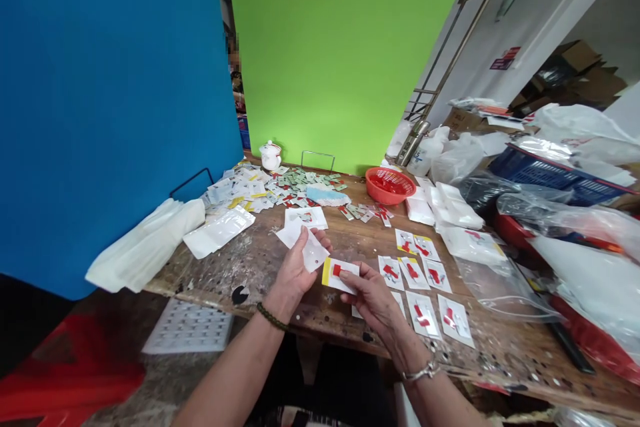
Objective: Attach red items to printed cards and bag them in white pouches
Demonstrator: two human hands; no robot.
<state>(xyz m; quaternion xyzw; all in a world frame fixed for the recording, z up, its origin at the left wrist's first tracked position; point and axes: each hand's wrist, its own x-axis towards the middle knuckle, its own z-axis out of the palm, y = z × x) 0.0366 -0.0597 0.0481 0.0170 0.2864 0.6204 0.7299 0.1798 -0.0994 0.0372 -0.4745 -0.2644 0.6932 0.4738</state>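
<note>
My left hand (299,265) is closed on a white packet (311,247), with the thumb on top, above the front of the wooden table (225,273). Close beside it, my right hand (367,290) pinches a white card (340,273) with a yellow edge and a red piece on it. Several white cards with red pieces (421,313) lie in rough rows to the right of my right hand. Another white card (305,217) lies flat just beyond my left hand.
Small packets (245,187) and green cards (305,179) are heaped at the back, near a white lidded cup (271,155). A red basket (390,185) holds red pieces. White bags (150,243) lie left; plastic bags and a blue crate (545,167) crowd the right. Blue and green panels (340,60) stand behind.
</note>
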